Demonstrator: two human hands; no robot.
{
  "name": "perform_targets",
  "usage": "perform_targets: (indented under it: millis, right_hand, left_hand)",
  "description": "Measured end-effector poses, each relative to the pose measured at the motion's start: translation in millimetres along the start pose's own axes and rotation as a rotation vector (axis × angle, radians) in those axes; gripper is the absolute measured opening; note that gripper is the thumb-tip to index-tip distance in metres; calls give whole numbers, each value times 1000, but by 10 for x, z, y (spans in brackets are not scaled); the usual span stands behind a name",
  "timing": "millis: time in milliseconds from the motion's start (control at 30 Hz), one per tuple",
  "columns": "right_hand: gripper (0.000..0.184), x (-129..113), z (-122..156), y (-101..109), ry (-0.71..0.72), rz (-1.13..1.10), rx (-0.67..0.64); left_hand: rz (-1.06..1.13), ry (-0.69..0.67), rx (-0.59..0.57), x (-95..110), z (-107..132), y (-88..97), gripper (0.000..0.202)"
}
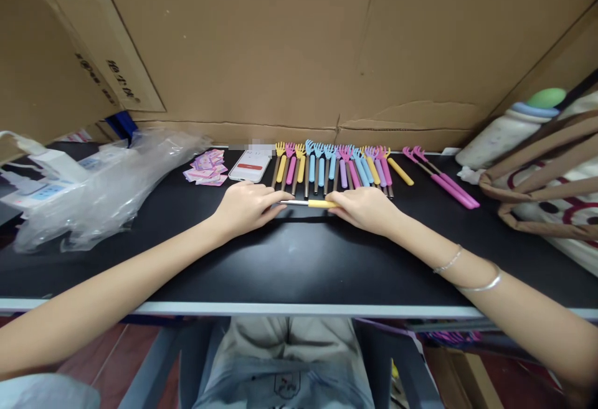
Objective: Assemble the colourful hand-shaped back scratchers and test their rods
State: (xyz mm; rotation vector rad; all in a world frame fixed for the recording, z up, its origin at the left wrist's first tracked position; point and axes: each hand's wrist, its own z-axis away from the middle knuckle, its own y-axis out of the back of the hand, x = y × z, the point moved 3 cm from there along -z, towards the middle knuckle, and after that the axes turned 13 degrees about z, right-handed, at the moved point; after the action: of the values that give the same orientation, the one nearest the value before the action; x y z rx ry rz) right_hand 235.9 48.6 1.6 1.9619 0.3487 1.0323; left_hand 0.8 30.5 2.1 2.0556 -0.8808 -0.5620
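So, going left to right across the black table [299,266]: way over at 9 o'clock there's a crumpled clear plastic bag [107,185] lying on some white boxes [42,178]. Next, around 11 o'clock from the hands, a little heap of pink slips [207,168], and just beside that a white phone [250,165] lying flat.

Then the hands. The left hand [245,206] is pinched closed on the metal end of a back scratcher with a yellow handle [309,203], which lies sideways just above the tabletop, dead centre. The right hand [364,208] has its fingers wrapped around the yellow grip end. So both hands are holding the same stick, one at each end, pretty narrow grips.

Right behind it at 12 o'clock is the row of back scratchers [334,166], claws pointing away, handles in yellow, pink, blue and purple, packed side by side. Further at 2 o'clock, two pink scratchers [441,178] lie angled, apart from the row. At 3 o'clock there's a tote bag [551,191] with a bottle [509,132] behind it.

My read: it looks like the telescopic shaft is being pushed in or pulled out, can't tell which. Whatever comes next needs a straight pull or push along the shaft, without nudging the row behind.
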Motion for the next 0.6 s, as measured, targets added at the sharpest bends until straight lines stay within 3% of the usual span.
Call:
perform_targets:
  millis: [600]
  right_hand:
    - [30, 90, 80, 6, -159, -162, -16]
  left_hand:
    - [-22, 26, -21, -42, -10, 29, 27]
